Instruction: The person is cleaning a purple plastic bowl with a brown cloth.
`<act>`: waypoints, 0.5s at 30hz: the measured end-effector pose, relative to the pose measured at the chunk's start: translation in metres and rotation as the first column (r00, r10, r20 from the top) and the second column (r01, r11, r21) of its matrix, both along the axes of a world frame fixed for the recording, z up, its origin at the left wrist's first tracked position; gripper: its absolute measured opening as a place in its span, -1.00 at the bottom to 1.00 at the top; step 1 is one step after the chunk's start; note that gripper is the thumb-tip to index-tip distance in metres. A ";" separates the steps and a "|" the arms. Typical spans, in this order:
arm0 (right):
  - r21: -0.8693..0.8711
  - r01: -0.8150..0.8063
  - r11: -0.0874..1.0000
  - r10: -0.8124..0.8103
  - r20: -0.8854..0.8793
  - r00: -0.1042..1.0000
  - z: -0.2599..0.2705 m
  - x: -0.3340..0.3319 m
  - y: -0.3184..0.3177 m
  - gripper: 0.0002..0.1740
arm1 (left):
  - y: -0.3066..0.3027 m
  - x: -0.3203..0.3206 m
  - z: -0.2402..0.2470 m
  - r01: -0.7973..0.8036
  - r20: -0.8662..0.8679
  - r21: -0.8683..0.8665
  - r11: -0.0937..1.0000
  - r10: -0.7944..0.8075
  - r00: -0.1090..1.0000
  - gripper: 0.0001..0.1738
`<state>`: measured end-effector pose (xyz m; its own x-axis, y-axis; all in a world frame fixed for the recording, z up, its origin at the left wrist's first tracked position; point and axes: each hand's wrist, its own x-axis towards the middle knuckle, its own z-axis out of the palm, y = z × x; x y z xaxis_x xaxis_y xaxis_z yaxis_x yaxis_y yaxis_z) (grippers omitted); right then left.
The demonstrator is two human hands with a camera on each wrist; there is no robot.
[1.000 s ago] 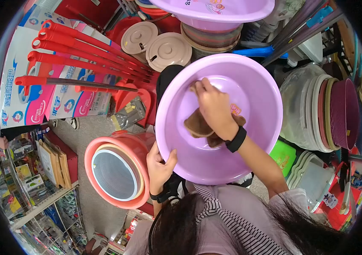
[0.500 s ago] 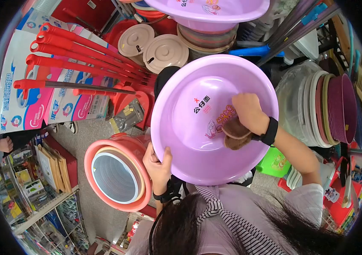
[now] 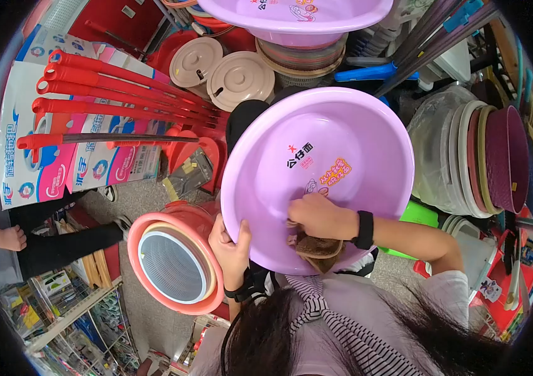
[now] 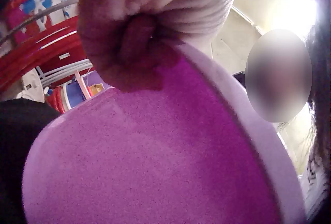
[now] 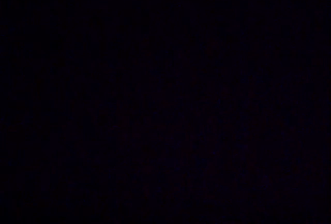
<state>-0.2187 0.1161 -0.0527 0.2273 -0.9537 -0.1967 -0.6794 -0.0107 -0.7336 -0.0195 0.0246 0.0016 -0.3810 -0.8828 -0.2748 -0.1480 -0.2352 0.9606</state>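
A large purple basin (image 3: 367, 150) tilts toward the person in the head view, with printed characters and a cartoon on its inner bottom. My left hand (image 3: 229, 250) grips its left rim, thumb on the inside. The left wrist view shows the same hand (image 4: 155, 32) curled over the rim, above the basin's outer wall (image 4: 145, 157). Inside the basin, my right hand (image 3: 323, 216) holds a brown cloth (image 3: 320, 247) against the near inner wall. Part of the cloth is hidden under the fingers. The right wrist view is black.
Salmon-coloured buckets with a grey-white basket (image 3: 172, 266) stand at the left. Red-handled poles (image 3: 103, 81) lean behind them. Stacked basins (image 3: 504, 160) stand on the right, another purple basin (image 3: 298, 15) at the top. Another person's hand (image 3: 11, 239) shows at the far left.
My right hand has wiped the cloth from the basin's middle to its right side, then down and left to the near wall. My left hand keeps its grip. Another person's leg has come in at left.
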 end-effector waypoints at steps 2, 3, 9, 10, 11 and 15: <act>-0.037 0.031 0.999 -0.030 0.022 0.999 -0.004 0.014 -0.014 -0.94 | -0.002 0.001 0.001 0.015 0.016 0.000 1.000 -0.015 1.000 -0.78; -0.077 0.060 0.995 -0.057 0.043 0.997 -0.002 0.019 -0.022 -0.93 | -0.003 0.003 0.001 0.042 0.017 0.012 0.999 -0.042 0.999 -0.76; -0.298 0.424 0.855 -0.391 0.167 0.905 0.037 -0.001 -0.043 -0.87 | -0.004 0.000 -0.002 0.064 0.007 0.045 0.997 -0.064 0.998 -0.72; -0.369 0.583 0.724 -0.512 0.279 0.812 0.048 -0.011 -0.044 -0.85 | -0.004 -0.001 -0.004 0.053 0.001 0.048 0.997 -0.053 0.999 -0.72; -0.386 0.675 0.629 -0.592 0.326 0.738 0.063 -0.023 -0.043 -0.86 | -0.004 -0.002 -0.004 0.040 -0.006 0.052 0.998 -0.040 0.999 -0.72; -0.606 0.758 0.242 -0.806 0.310 0.505 0.091 -0.046 -0.040 -0.70 | -0.006 -0.002 -0.002 0.059 0.038 0.101 0.993 -0.063 0.997 -0.73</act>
<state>-0.2645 0.0757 0.0388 -0.6896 -0.5201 0.5040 -0.6540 0.1482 -0.7418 -0.0213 0.0183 -0.0001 -0.4197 -0.8258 -0.3767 -0.2034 -0.3189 0.9257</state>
